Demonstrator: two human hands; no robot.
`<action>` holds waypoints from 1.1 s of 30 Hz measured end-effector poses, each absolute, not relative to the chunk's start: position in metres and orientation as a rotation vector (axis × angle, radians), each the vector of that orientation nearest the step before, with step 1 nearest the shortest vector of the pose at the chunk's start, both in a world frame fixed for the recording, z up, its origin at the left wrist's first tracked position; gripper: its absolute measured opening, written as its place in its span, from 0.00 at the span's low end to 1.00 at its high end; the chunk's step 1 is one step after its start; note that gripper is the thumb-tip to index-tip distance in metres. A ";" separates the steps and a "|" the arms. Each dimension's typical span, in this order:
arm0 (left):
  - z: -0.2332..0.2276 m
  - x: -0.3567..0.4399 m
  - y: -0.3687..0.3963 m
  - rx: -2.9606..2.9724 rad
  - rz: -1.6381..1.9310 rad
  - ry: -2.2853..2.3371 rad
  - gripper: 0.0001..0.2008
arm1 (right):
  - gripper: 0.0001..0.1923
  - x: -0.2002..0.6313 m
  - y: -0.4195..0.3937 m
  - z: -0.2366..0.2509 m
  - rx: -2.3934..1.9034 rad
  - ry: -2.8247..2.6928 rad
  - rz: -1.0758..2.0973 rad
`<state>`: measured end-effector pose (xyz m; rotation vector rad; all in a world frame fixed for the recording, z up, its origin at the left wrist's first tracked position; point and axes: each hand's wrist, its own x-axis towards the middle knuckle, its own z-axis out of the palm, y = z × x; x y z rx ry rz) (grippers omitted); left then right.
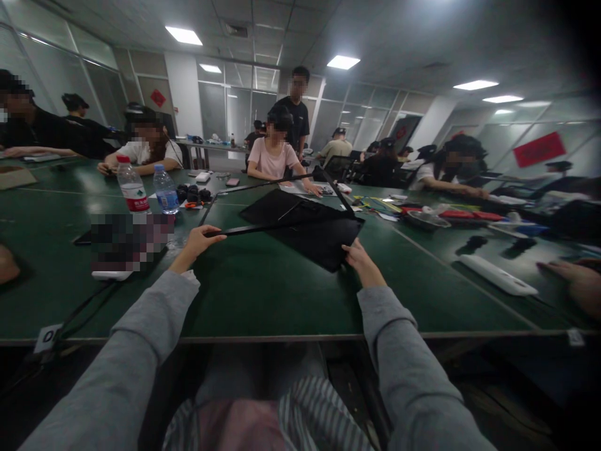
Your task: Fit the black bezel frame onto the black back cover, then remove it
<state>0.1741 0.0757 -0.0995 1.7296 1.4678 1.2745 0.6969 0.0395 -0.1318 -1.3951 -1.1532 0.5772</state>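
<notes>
A flat black bag (305,228) lies on the green table in front of me, turned at an angle. Its long black strap (263,228) is pulled out to the left and forms a wide loop above the bag. My left hand (201,241) is closed, pinching the strap between thumb and fingers. At the bag's near right corner, my right hand (360,258) grips the edge, with the thumb on top and other fingers partly hidden. A thin light line, perhaps a zip or seam, shows on the bag's upper face.
Left on the green table (263,297) stand a red-capped bottle (133,188) and a blue-capped bottle (166,191), near a blurred-out object. To the right lie a white power strip (498,274) and a metal bowl (426,219). Several people sit around; another person's hand (575,282) rests at far right.
</notes>
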 end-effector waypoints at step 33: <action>-0.134 0.160 0.102 2.237 0.945 1.534 0.15 | 0.34 0.655 0.042 -0.136 -1.809 -1.333 0.080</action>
